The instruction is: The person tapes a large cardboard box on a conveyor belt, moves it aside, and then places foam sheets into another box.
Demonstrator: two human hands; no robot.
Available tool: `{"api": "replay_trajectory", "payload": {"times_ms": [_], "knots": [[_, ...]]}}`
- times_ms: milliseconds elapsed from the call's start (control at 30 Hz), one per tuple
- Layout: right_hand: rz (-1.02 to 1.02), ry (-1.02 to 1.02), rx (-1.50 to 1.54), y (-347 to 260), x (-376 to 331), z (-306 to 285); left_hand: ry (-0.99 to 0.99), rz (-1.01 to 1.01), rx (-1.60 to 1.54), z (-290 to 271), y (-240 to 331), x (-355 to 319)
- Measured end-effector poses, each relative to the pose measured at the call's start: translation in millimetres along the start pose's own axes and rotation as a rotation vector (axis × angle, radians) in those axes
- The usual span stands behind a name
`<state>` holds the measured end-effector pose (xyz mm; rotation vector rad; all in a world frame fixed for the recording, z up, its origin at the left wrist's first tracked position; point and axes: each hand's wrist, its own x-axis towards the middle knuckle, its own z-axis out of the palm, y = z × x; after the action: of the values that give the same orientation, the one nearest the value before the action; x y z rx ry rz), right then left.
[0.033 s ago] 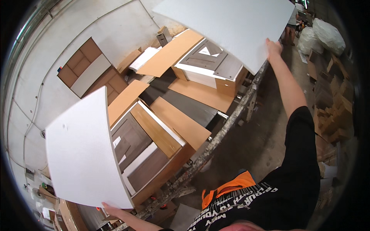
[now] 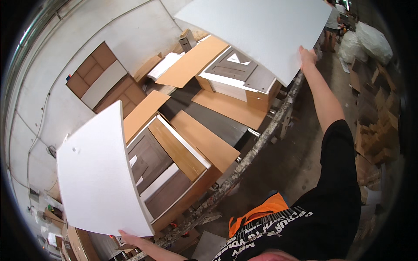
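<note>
1. Nothing has moved since the earlier frame, which is the same instant: both white sheets and both arms sit exactly as before.
2. At 7 o'clock the left hand reaches up from the lower edge, its fingers closed on the bottom corner of a white sheet. This sheet stands tilted, bowed slightly, and covers the left end of the counter.
3. At 1 o'clock the right hand is stretched far out on a straight arm, and it grips the lower right edge of a second, larger white sheet held high and nearly flat. How far the fingers wrap behind the edge I cannot tell.
4. Between the two sheets, at the centre, lies the counter, a long rough bench running from 7 o'clock toward 2 o'clock.
5. On it, near the left sheet, rests an open cardboard box holding grey-brown cabinet doors with white foam strips beside them.
6. Toward 12 o'clock sits a second box with grey panelled doors on top, partly under the larger sheet.
7. Loose brown cardboard flaps lie around both boxes.
8. At 10 o'clock more panels lean on the pale wall.
9. At 2 o'clock white bags lie on the floor, with stacked cardboard at 3 o'clock.
</note>
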<state>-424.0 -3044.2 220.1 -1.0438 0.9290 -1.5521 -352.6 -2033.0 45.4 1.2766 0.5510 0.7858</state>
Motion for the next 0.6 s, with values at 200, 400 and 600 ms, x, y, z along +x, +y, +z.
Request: {"api": "replay_trajectory", "payload": {"times_ms": [200, 400, 600], "knots": [[0.070, 0.012, -0.355, 156.1, 63.0, 72.7, 0.213, -0.259, -0.141, 104.9, 2.5, -133.7], [0.206, 0.050, -0.671, 287.7, 63.0, 124.5, 0.382, -0.131, 0.050, 136.3, -93.4, -137.7], [0.160, 0.365, -0.985, 354.4, 64.9, 125.8, 0.541, 0.041, 0.343, 192.1, -154.5, -180.8]]}}
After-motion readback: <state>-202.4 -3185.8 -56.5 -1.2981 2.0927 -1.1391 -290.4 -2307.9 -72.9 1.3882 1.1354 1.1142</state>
